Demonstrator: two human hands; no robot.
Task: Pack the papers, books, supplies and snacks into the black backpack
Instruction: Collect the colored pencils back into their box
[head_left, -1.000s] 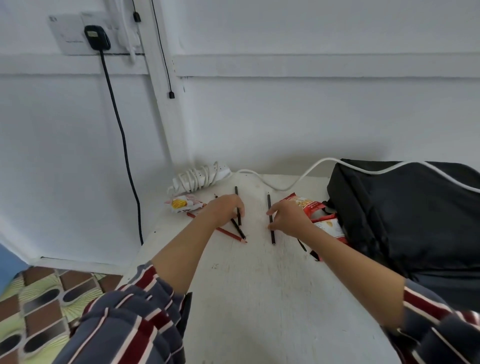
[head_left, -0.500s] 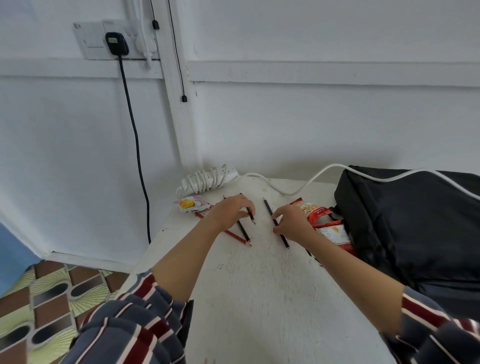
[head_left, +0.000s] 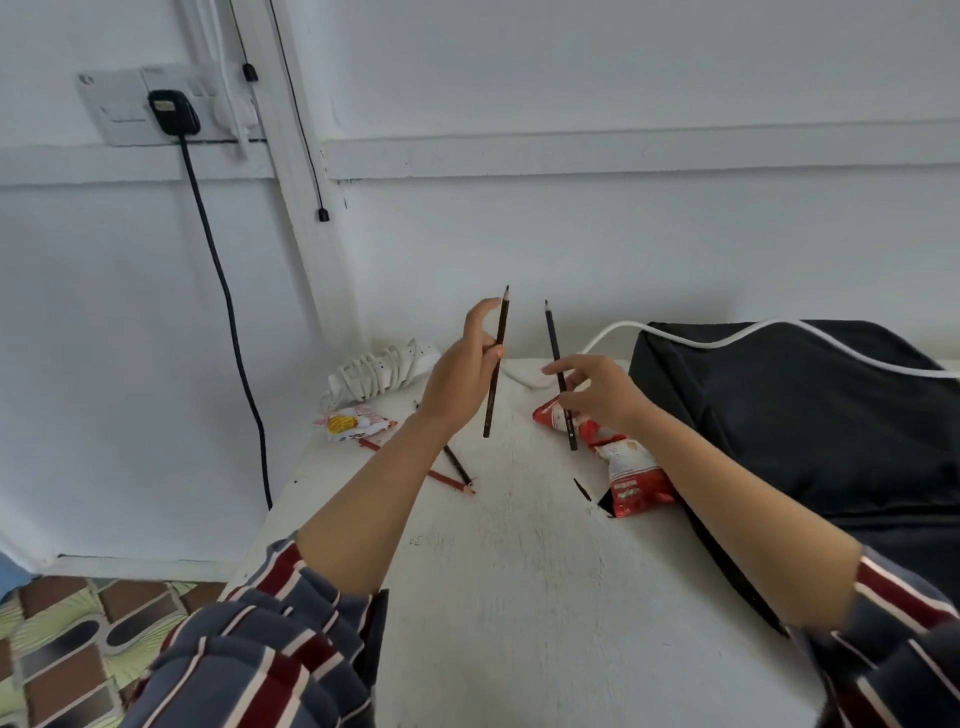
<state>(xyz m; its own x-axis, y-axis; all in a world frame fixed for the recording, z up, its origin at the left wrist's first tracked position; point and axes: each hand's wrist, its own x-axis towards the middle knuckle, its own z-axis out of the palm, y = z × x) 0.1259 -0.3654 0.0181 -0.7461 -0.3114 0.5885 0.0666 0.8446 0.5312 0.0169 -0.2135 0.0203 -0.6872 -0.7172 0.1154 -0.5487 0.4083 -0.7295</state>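
Cannot read the print on the red packet (head_left: 631, 467); cannot see the backpack (head_left: 805, 415) past the right edge, nor the middles of the desk pencils (head_left: 460, 467) behind the forearm (head_left: 363, 499).

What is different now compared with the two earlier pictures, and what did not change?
Each hand has lifted one pencil off the table: the left hand pinches a dark pencil, the right hand holds a second pencil, both now raised, tips up. The red pencil, the black pencil beside it, the red snack packet, the white snack packet and the black backpack stayed in place.
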